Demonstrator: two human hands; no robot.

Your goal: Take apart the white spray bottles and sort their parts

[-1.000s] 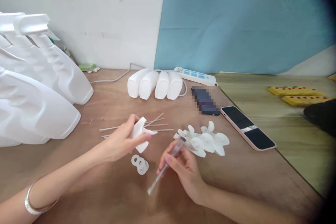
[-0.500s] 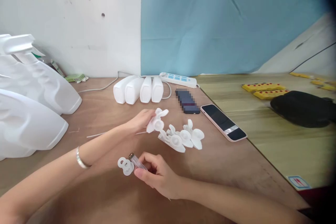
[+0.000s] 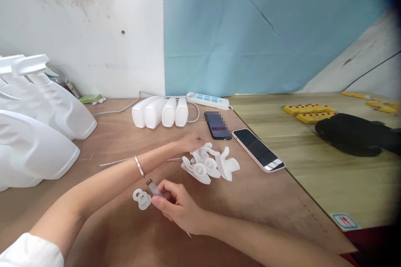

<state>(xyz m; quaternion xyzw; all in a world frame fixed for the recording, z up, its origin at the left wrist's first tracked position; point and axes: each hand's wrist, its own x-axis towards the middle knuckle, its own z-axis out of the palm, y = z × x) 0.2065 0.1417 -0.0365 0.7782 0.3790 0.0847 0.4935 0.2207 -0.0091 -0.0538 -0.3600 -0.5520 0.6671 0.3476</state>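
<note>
My left hand (image 3: pixel 190 142) reaches across to a pile of white trigger spray heads (image 3: pixel 209 164) in the middle of the brown table (image 3: pixel 250 200). Its fingers are pressed together over the topmost head at the pile's back edge. A silver bracelet sits on that wrist. My right hand (image 3: pixel 177 207) is nearer to me, closed on a thin clear tube (image 3: pixel 154 187) with a dark tip that points up and left. The tip is just beside three small white rings (image 3: pixel 141 199) lying on the table. Thin white straws (image 3: pixel 115 161) lie behind my left forearm.
Large white spray bottles (image 3: pixel 40 133) crowd the left side. Several small white bottles (image 3: pixel 159 112) lie in a row at the back beside a power strip (image 3: pixel 208 101). Two phones (image 3: pixel 258 150) lie right of the pile. Yellow blocks (image 3: pixel 308 112) and a black bag (image 3: pixel 354 135) are on the adjoining table.
My left hand carried a trigger head to the right and lowered it onto the pile. My right hand turned the tube tip toward the rings. The view shifted right and up.
</note>
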